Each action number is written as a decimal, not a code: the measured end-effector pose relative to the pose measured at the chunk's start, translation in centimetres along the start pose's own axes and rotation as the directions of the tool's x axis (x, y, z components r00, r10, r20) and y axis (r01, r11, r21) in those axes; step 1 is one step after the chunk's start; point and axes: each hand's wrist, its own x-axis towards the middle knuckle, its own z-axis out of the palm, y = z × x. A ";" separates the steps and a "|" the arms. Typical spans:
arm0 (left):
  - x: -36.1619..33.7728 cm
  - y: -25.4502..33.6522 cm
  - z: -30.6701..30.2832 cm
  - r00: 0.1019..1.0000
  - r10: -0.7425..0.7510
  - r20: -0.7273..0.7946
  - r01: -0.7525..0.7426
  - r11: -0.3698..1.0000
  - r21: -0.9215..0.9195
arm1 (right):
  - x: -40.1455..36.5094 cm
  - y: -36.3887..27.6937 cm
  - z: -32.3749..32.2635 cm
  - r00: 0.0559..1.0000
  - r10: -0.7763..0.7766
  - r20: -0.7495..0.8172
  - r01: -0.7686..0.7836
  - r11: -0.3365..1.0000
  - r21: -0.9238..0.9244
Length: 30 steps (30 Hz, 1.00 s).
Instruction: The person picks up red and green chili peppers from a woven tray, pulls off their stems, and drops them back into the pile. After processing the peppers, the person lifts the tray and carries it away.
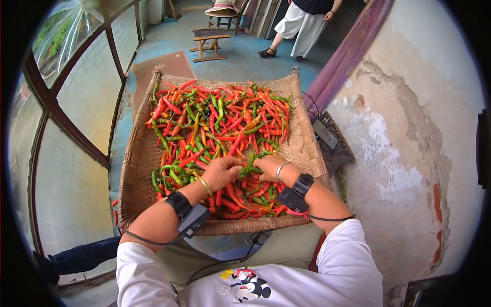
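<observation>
A broad woven bamboo tray [134,169] in front of me holds a thick spread of red and green chili peppers [220,110]. Over its near half, my left hand [224,173] and my right hand [272,167] come close together with curled fingers. A curled green chili pepper [248,170] sits between the two sets of fingertips, and both hands appear to pinch it. The fingers partly hide where each one touches it. Loose red peppers lie directly under both hands.
Windows [82,97] run along the left, and a peeling wall [388,133] stands on the right. Beside the tray's right edge is a dark basket with a grey box [325,134]. Farther back are a small stool [208,42], a chair with a hat [223,8] and a standing person [302,28].
</observation>
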 end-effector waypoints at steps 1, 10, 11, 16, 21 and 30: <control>-0.1 0.1 0.0 1.000 0.002 -0.002 -0.002 1.000 0.005 | 0.0 0.1 0.9 0.997 0.031 -0.065 -0.029 0.999 0.034; 0.4 -0.6 0.1 0.998 0.056 -0.009 -0.055 0.989 0.135 | -0.3 1.1 2.1 0.910 0.121 -0.397 -0.012 0.964 0.266; 0.4 -0.6 0.1 0.996 0.081 -0.020 -0.077 0.984 0.158 | -0.6 1.2 1.4 0.899 0.154 -0.410 -0.024 0.952 0.304; 0.3 -0.4 0.1 0.988 0.121 -0.096 -0.118 0.992 0.037 | -2.1 1.7 -0.8 0.823 0.224 -0.522 0.015 0.910 0.414; 0.0 0.7 0.3 0.996 -0.045 0.073 0.056 0.986 -0.156 | -1.8 2.1 0.4 0.733 0.164 -0.660 0.202 0.874 0.441; 0.1 0.6 0.2 0.996 -0.092 0.022 0.095 0.979 -0.179 | -2.2 0.5 -0.1 0.714 0.135 -0.687 0.264 0.857 0.442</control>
